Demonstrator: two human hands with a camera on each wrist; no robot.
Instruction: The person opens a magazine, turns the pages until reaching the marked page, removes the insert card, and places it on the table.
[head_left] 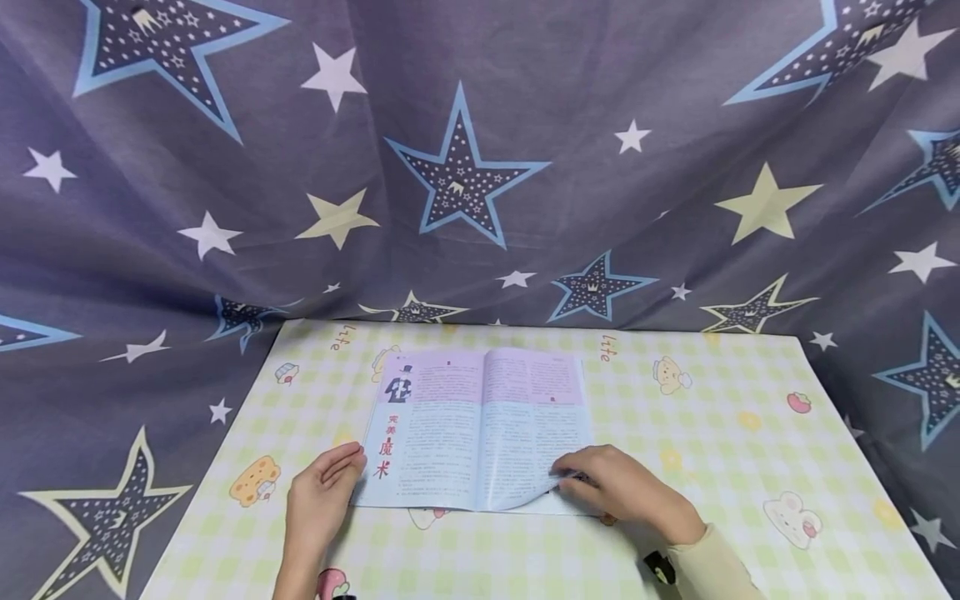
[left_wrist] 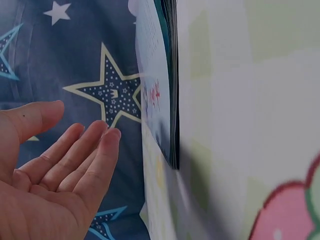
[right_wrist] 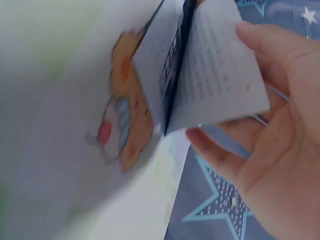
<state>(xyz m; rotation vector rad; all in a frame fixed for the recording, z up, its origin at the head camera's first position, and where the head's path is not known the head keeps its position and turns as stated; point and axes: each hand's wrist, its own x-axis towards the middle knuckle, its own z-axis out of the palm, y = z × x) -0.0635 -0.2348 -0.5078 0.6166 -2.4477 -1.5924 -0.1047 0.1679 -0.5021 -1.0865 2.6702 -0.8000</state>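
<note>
An open magazine [head_left: 442,442] with pink and pale blue pages lies flat in the head view, red characters and a top-hatted figure on its left page. My right hand [head_left: 618,483] holds the lower right corner of the right page, which curls up off the sheets below. In the right wrist view, the lifted page [right_wrist: 220,65] sits between thumb and fingers. Beside the magazine's lower left edge is my left hand [head_left: 318,496], palm turned inward with relaxed fingers. The left wrist view shows this hand holding nothing, near the thin stack of page edges [left_wrist: 173,100].
The magazine lies on a table [head_left: 720,467] covered with a green-and-white checked cloth printed with cartoon animals. A dark curtain [head_left: 585,100] with stars hangs behind the table and along its sides. A small black object [head_left: 660,567] is near the right sleeve.
</note>
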